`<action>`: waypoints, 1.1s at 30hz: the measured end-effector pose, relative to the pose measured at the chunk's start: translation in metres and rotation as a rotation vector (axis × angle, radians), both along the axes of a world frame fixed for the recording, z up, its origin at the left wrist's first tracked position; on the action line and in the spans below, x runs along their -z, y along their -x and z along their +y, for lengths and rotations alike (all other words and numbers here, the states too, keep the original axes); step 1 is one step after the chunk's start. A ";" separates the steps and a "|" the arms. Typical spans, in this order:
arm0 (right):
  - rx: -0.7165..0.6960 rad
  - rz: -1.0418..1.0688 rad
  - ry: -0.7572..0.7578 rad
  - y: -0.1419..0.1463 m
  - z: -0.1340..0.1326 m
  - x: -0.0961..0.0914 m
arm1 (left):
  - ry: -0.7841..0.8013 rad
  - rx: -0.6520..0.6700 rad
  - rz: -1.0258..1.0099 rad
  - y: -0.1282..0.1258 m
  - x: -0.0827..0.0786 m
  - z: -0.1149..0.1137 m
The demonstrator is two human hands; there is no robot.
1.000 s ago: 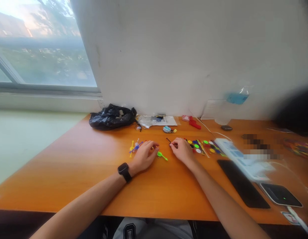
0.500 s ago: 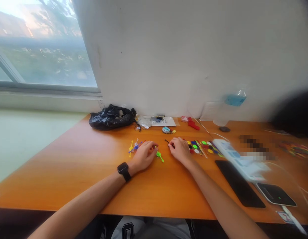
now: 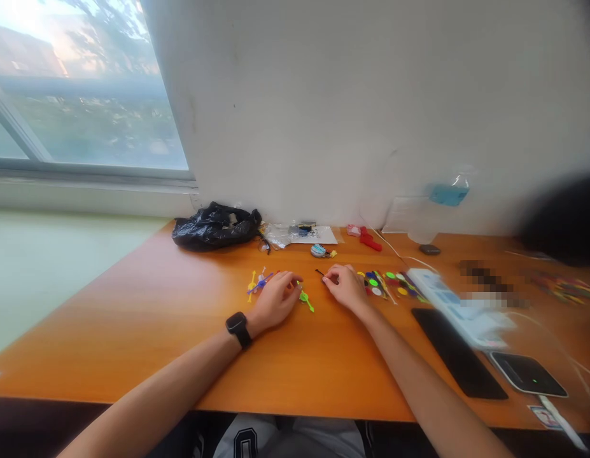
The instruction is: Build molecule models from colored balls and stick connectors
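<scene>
along the back of the worktop (image 3: 299, 375) i see a black bag (image 3: 213, 226), clear packaging (image 3: 278, 235) over a white sheet, a round tin (image 3: 318, 250) and a red object (image 3: 370, 240). over to the right, a white power strip (image 3: 447, 302) lies aslant beside a dark flat slab (image 3: 457, 350), with a white-edged device (image 3: 531, 374) showing a green light next to it. the strip stands between the coloured discs (image 3: 376, 292) and a blurred multicoloured heap (image 3: 566, 285) farther right.

the bag is thin, shiny plastic, all crumples; the worktop is smooth, orange-brown and wood-like. the discs are small, flat and round, and the right hand (image 3: 347, 287) partly hides the nearest ones. its fingers pinch a slim black piece (image 3: 319, 272), whose tip sticks out toward the left hand.

that left hand (image 3: 278, 299), a black square-faced watch (image 3: 236, 323) on its wrist, rests with curled fingers between a bright green arrow-tipped piece (image 3: 306, 300) and spiky yellow (image 3: 251, 287) and blue pieces, covering some of them; whether it grips anything, i can't tell.
</scene>
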State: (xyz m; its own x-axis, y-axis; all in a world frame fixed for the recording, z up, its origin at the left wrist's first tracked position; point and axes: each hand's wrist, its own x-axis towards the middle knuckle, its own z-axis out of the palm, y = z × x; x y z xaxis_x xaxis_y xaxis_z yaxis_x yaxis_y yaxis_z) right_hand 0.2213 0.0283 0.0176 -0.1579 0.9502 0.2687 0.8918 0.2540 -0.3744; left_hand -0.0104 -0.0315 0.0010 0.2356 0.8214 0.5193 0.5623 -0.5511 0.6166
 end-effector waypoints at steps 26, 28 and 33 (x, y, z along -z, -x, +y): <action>-0.057 -0.038 -0.184 0.001 -0.004 0.014 | -0.112 -0.162 0.377 0.007 0.000 0.003; -0.073 -0.018 -0.198 0.000 -0.003 0.015 | -0.143 -0.277 0.331 0.011 -0.003 0.003; -0.124 0.041 -0.221 -0.001 0.000 0.015 | -0.181 -0.254 0.202 0.009 -0.007 0.001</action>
